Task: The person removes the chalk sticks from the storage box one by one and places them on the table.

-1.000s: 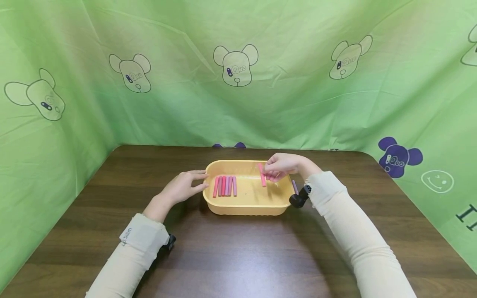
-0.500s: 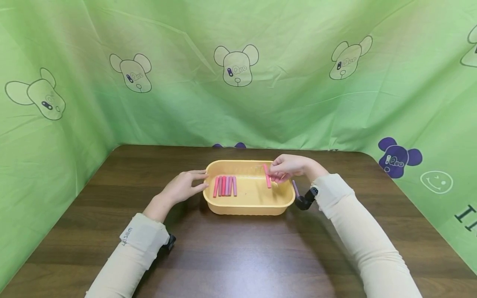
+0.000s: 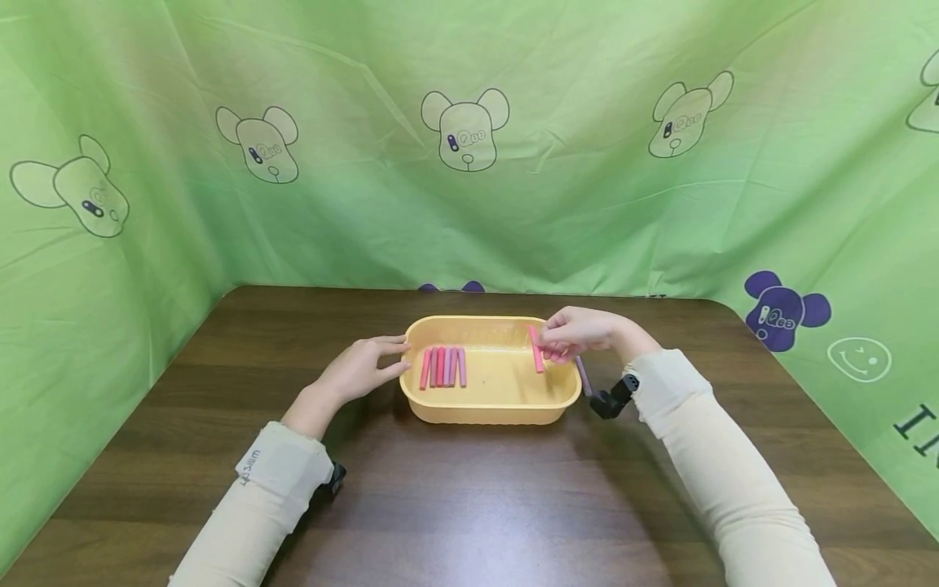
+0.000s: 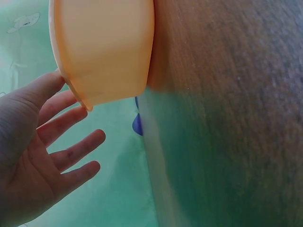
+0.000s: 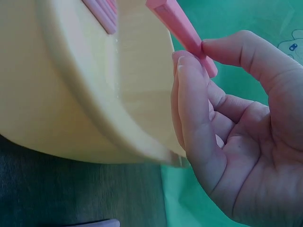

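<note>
One pink stick [image 3: 537,350] is pinched between the thumb and fingertips of my right hand [image 3: 582,329], over the right end of a yellow tub [image 3: 490,415]. From the right wrist I see its squared end pointing away from me and its other end just poking out past my thumb; I cannot tell whether it touches the tub. The last fingers of that hand are bent in toward the palm.

My left hand [image 3: 362,367] is wide, fingers spread, at the tub's left end. The left wrist view shows my thumb and nearer fingers at the rim, while the last two fingers stand apart from it.

Inside the tub, toward its left end, a row of sticks [image 3: 441,367] in pinks and purples lies side by side. A purple stick [image 3: 583,377] is on the dark wooden desk [image 3: 469,497], just beside the tub's right end, partly covered by the black camera [image 3: 614,398] on my right wrist.

Pale sleeves [image 3: 722,469] cover both my arms. Behind the desk hangs a green cloth [image 3: 352,236] printed with round-eared heads [image 3: 467,137] and a winking smiley [image 3: 860,360].
</note>
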Available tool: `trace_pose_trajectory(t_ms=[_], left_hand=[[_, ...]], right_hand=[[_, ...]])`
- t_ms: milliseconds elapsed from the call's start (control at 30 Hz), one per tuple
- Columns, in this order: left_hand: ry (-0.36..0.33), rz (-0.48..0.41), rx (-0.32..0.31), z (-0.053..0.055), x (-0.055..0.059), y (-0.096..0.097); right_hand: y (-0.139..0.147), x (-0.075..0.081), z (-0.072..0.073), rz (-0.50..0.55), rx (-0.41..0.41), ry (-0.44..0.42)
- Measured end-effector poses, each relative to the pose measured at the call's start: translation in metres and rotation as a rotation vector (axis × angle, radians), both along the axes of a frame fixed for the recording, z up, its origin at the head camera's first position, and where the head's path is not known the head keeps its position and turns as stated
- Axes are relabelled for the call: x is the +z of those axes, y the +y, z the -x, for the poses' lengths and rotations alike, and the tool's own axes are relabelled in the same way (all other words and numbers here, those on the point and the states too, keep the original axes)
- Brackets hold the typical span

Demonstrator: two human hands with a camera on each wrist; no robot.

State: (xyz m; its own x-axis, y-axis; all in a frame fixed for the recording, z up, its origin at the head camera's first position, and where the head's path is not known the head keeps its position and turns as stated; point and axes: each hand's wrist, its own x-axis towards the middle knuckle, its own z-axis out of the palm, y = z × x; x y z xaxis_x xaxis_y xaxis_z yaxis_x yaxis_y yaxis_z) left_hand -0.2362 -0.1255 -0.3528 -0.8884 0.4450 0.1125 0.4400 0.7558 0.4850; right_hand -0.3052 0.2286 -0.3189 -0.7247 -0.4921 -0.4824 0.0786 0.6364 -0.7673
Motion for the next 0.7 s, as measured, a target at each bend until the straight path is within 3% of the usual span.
trace_pose_trajectory(t_ms=[333,700], left_hand=[[0.001,-0.011,0.001,-0.001,0.000,0.000],[0.008,-0.010,0.001,0.000,-0.003,0.000]], right_hand=[[0.015,0.000,-0.004,0.032,0.025,0.018],[0.033,-0.001,-0.008,0.054,-0.031,0.049]])
